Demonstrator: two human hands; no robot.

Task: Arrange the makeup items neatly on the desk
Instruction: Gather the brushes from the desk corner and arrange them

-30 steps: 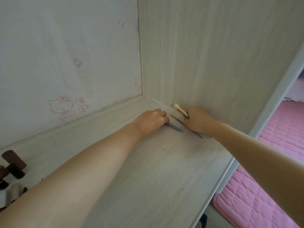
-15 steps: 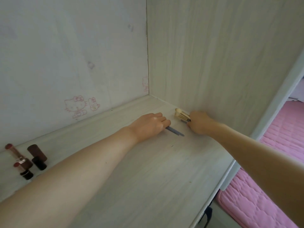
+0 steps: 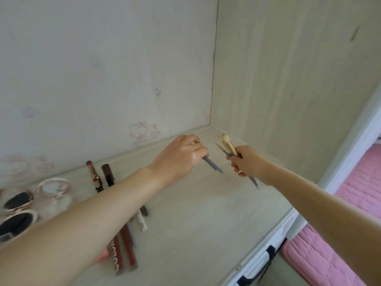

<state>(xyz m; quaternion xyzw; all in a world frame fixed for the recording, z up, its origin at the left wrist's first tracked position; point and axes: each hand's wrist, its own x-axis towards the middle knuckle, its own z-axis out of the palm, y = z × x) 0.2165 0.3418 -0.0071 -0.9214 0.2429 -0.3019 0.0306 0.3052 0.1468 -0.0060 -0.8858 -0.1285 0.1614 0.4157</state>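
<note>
In the far corner of the desk (image 3: 206,234), both hands are busy. The right hand (image 3: 246,162) is curled round a small bunch — a pale brush (image 3: 227,144) and at least one thin dark stick — held up off the wood with the heads fanning out. The left hand (image 3: 181,155) has its fingers closed on one blue pencil (image 3: 212,165), the exposed end slanting down to the desk.

The bunch looks the riskier hold: it is gripped low, the sticks are splayed, and a loose one could slide out and roll toward the front edge, below which the floor lies. The left forearm also passes right over the lipsticks (image 3: 99,176) and long pencils (image 3: 125,244), so a careless pull back could sweep that row askew.

The desk is pale wood grain, boxed in by a back wall with faint pink cat doodles (image 3: 142,132) and a wooden side panel (image 3: 288,79). A pink quilt (image 3: 329,261) shows at right. Round compacts (image 3: 54,188) sit at far left, beside the lipsticks.
</note>
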